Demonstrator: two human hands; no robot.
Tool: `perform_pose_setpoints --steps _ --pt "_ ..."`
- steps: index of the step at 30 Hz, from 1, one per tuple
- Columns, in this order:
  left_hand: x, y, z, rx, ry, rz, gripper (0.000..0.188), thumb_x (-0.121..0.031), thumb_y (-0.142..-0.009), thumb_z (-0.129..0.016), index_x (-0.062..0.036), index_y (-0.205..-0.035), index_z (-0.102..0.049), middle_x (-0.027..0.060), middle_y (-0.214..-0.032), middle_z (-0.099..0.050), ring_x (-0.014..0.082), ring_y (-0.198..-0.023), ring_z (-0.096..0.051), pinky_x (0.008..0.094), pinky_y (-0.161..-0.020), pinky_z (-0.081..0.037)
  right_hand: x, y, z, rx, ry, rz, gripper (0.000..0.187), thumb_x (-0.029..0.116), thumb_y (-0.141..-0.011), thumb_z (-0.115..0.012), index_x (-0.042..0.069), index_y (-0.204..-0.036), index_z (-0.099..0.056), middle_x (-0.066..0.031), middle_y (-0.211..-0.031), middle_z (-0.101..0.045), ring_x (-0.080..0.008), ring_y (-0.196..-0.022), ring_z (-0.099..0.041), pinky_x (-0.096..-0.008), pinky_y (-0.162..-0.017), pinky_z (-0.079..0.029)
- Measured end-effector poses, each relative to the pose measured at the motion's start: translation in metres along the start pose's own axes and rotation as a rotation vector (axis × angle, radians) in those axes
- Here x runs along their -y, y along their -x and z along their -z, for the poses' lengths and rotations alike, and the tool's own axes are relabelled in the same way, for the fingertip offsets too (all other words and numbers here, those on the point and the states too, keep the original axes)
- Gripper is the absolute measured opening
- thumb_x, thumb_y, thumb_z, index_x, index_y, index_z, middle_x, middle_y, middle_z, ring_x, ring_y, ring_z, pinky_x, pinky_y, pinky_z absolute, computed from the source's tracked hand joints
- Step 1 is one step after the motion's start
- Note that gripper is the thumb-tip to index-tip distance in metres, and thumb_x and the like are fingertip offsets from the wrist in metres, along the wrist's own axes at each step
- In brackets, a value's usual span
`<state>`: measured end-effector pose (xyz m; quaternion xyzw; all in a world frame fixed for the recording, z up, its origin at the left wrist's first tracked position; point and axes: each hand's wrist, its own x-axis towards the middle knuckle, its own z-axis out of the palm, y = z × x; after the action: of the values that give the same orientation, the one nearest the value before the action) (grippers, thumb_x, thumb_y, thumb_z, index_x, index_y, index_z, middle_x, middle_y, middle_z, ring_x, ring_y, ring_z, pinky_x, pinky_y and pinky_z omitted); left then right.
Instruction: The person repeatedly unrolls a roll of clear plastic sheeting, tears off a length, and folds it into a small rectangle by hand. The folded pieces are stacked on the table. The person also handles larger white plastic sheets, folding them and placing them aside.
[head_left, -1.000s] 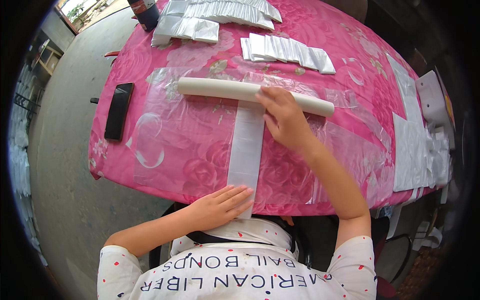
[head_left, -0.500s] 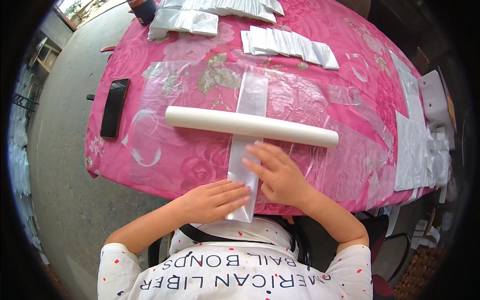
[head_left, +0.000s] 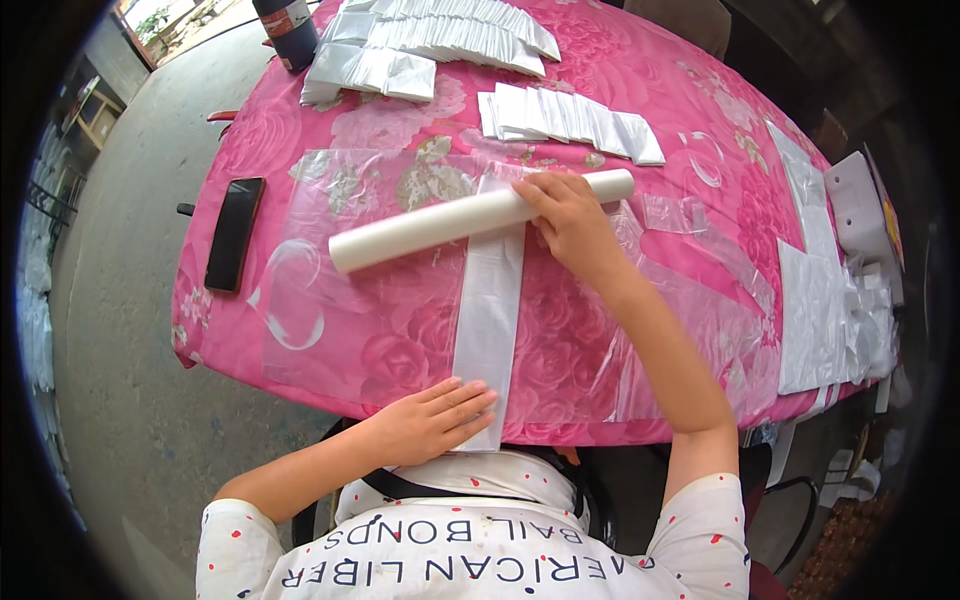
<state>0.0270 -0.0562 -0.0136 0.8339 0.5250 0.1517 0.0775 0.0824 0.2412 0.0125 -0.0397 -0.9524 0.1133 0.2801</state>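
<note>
A long strip of folded whitish plastic film [head_left: 487, 335] runs from the table's front edge toward its middle. My left hand [head_left: 432, 420] lies flat on its near end with fingers stretched out. Across its far part lies a smooth white tube [head_left: 430, 230], tilted with its right end farther away. My right hand [head_left: 575, 225] is closed over the tube right of its middle. Beneath the strip and tube spreads a large sheet of thin transparent plastic [head_left: 390, 320]. The right palm and the far tip of the strip are partly hidden.
A pink flowered cloth [head_left: 262, 135] covers the table. A phone [head_left: 235, 235] lies at the left, and a dark bottle [head_left: 288, 35] stands at the far left. Folded white packets [head_left: 575, 122] lie in rows at the back. White plastic bags [head_left: 825, 320] are stacked at the right edge.
My right hand has moved from the strip up to the tube and taken hold of it. The tube has turned, its right end swinging away from me. My left hand remains on the strip.
</note>
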Motion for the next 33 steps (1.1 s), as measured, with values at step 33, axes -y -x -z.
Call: perform_pose_setpoints --steps 33 --pt "0.030 -0.032 0.017 -0.422 0.165 0.349 0.046 -0.012 -0.071 -0.061 0.0015 -0.114 -0.054 0.0129 -0.098 -0.063 0.0274 -0.093 -0.060 0.0373 -0.080 -0.046 0.099 0.084 0.021 0.224 -0.339 -0.133 0.024 0.007 -0.074 -0.059 0.002 -0.097 -0.063 -0.0100 -0.090 -0.062 -0.0247 -0.083 -0.060 -0.0342 -0.070 -0.049"
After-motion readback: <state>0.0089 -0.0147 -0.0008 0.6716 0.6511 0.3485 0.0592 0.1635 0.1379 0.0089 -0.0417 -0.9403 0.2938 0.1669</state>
